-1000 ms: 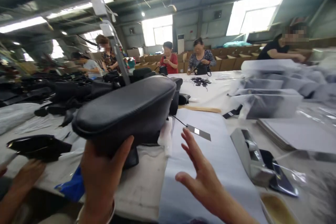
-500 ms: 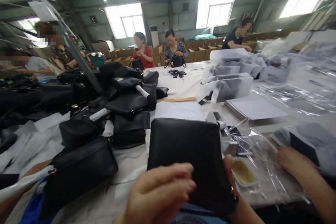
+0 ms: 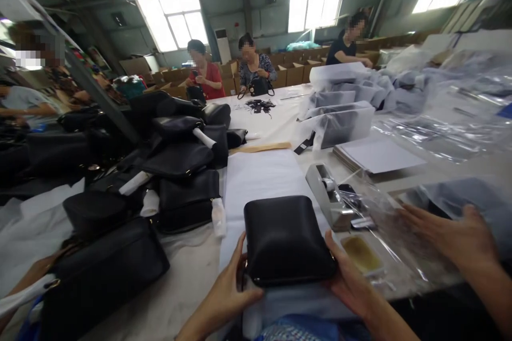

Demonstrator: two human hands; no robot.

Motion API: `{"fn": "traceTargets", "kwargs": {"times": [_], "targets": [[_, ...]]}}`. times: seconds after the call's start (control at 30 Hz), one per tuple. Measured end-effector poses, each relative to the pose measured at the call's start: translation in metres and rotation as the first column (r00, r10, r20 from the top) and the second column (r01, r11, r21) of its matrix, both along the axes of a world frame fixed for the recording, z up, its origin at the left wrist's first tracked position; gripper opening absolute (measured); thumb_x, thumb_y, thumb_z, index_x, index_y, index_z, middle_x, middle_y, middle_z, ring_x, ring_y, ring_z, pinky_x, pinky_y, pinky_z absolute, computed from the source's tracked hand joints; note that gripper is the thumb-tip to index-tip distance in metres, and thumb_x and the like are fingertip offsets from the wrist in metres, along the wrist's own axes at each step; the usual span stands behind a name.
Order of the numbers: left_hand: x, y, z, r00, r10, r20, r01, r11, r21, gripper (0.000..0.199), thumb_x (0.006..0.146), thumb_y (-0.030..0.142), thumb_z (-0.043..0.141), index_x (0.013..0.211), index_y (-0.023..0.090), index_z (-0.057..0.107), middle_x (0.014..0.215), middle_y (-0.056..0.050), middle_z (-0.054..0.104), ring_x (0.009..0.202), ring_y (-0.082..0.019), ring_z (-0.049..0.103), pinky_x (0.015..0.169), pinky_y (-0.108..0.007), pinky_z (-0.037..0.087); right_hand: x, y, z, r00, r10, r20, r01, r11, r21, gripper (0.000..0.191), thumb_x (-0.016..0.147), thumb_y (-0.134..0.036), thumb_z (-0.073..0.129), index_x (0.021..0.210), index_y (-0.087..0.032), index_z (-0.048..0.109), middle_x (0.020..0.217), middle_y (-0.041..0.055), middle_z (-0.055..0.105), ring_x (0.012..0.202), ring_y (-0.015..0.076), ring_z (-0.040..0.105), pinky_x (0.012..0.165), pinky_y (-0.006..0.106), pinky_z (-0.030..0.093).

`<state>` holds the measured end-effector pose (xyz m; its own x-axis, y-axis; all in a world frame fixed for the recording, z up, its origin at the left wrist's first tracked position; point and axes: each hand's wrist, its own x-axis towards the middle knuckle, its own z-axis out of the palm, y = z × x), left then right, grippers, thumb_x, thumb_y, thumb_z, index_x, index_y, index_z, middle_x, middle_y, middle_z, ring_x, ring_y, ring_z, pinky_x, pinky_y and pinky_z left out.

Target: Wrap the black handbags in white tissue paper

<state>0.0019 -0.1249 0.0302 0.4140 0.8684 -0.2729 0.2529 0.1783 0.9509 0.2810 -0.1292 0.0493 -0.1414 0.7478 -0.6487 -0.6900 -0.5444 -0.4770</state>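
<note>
A smooth black handbag (image 3: 284,240) is held between my two hands at the near edge of the table, its bottom panel turned toward the far side. My left hand (image 3: 230,287) grips its left side, thumb along the near edge. On the opposite side my right hand (image 3: 348,277) clasps it, with the fingers partly hidden behind the bag. White paper sheets (image 3: 260,176) lie under and beyond it. Just right of the sheets stands a grey tape dispenser (image 3: 330,197). A shallow dish (image 3: 362,256) with something yellowish sits near my right hand.
Black handbags (image 3: 180,160) with white-wrapped parts are heaped on the left. A co-worker's hands (image 3: 452,234) rest on a wrapped bag at the right. Bagged items (image 3: 344,122), a stack of boards (image 3: 380,154) and clear plastic sheets (image 3: 432,133) lie beyond. Several people work farther off.
The handbag has tipped and moved lower, showing its bottom panel. My left hand has moved from across its front to its left side. More of the paper and tape dispenser shows.
</note>
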Motion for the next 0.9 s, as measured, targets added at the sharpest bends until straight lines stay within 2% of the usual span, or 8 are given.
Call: {"fn": "traceTargets", "kwargs": {"times": [0.13,0.23,0.37,0.47,0.57,0.7,0.83,0.9], "targets": [[0.001,-0.002,0.002,0.961,0.075,-0.268,-0.026,0.983,0.181,0.107,0.075,0.022,0.067,0.156,0.030,-0.002,0.157,-0.008,0.036,0.138,-0.026,0.044,0.113,-0.040,0.035,-0.007,0.000,0.010,0.996,0.059,0.067,-0.068,0.988,0.139,0.048,0.085,-0.037,0.071,0.131,-0.024,0.060,0.115,0.0040,0.073,0.102,0.0205,0.069,0.086,0.029,0.057],[-0.008,0.010,0.013,0.896,0.191,-0.400,-0.023,0.921,0.389,0.093,0.079,0.016,0.056,0.156,0.031,0.007,0.146,-0.006,0.052,0.128,-0.023,0.055,0.104,-0.037,0.046,-0.006,0.016,0.018,0.991,0.083,0.107,-0.105,0.969,0.225,0.045,0.087,-0.035,0.069,0.130,-0.023,0.061,0.116,0.0042,0.073,0.099,0.0188,0.069,0.082,0.025,0.056],[-0.027,0.040,0.045,0.759,0.351,-0.548,0.197,0.679,0.707,0.070,0.088,0.017,0.051,0.152,0.032,0.028,0.133,-0.006,0.063,0.115,-0.022,0.062,0.098,-0.038,0.051,-0.001,0.055,0.019,0.981,0.061,0.187,-0.118,0.942,0.315,0.058,0.087,-0.038,0.067,0.142,-0.031,0.048,0.123,0.0013,0.069,0.091,0.0159,0.070,0.073,0.025,0.056],[-0.036,0.063,0.047,0.638,0.373,-0.673,0.414,0.571,0.709,0.058,0.091,0.014,0.046,0.147,0.027,0.040,0.129,-0.009,0.066,0.110,-0.024,0.063,0.093,-0.038,0.052,0.000,0.078,0.005,0.951,0.024,0.308,-0.122,0.945,0.303,0.080,0.084,-0.039,0.070,0.151,-0.036,0.028,0.131,0.0030,0.065,0.082,0.0139,0.069,0.062,0.024,0.056],[-0.040,0.077,0.023,0.573,0.326,-0.752,0.498,0.590,0.635,0.059,0.090,0.006,0.038,0.147,0.021,0.041,0.124,-0.009,0.068,0.109,-0.022,0.064,0.092,-0.038,0.052,-0.005,0.082,-0.015,0.922,-0.013,0.388,-0.137,0.924,0.358,0.080,0.080,-0.038,0.074,0.150,-0.030,0.035,0.143,0.0080,0.055,0.099,0.0198,0.068,0.068,0.030,0.059],[-0.041,0.082,-0.006,0.605,0.304,-0.736,0.471,0.609,0.638,0.060,0.091,0.004,0.033,0.148,0.022,0.037,0.125,-0.009,0.067,0.111,-0.020,0.063,0.096,-0.039,0.051,-0.009,0.069,-0.034,0.879,-0.092,0.467,-0.129,0.898,0.421,0.061,0.078,-0.042,0.074,0.135,-0.026,0.057,0.141,0.0067,0.057,0.113,0.0259,0.063,0.078,0.036,0.060],[-0.037,0.080,-0.006,0.636,0.281,-0.719,0.449,0.623,0.641,0.059,0.091,0.006,0.035,0.148,0.024,0.038,0.127,-0.008,0.067,0.112,-0.020,0.064,0.094,-0.038,0.053,-0.004,0.064,-0.036,0.818,-0.119,0.563,-0.150,0.900,0.408,0.061,0.081,-0.045,0.069,0.137,-0.024,0.056,0.129,0.0070,0.066,0.102,0.0255,0.068,0.081,0.040,0.060],[-0.036,0.079,-0.003,0.640,0.251,-0.726,0.446,0.648,0.617,0.064,0.088,0.003,0.036,0.149,0.022,0.035,0.130,-0.008,0.065,0.113,-0.020,0.064,0.094,-0.038,0.054,-0.001,0.062,-0.032,0.735,-0.126,0.666,-0.217,0.887,0.408,0.056,0.084,-0.044,0.066,0.135,-0.022,0.058,0.126,0.0079,0.067,0.100,0.0247,0.069,0.085,0.041,0.059]]}}
